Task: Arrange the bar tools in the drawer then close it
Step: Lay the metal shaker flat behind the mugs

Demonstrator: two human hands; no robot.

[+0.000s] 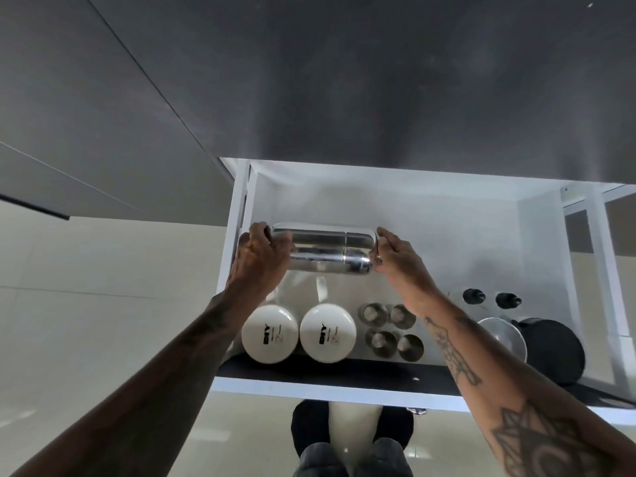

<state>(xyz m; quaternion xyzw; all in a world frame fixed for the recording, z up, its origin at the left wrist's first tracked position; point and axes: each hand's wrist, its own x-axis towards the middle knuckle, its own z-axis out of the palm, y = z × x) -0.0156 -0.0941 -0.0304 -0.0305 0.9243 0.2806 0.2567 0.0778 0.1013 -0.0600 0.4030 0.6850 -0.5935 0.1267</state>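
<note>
A shiny steel cocktail shaker (327, 246) lies on its side, held over the left part of the open white drawer (481, 235). My left hand (261, 256) grips its left end and my right hand (395, 253) holds its capped right end. Below them in the drawer stand two white round containers (298, 333) with black marks. Several small steel cups (392, 330) stand to their right. Further right are two black stoppers (490, 297), a steel bowl-like piece (506, 335) and a black round item (554, 349).
A dark countertop (344, 80) overhangs the drawer's far side. The drawer's front panel (309, 387) runs along the near edge, with my feet (351, 456) on the pale tiled floor below. White drawer rails (605, 270) stand at the right.
</note>
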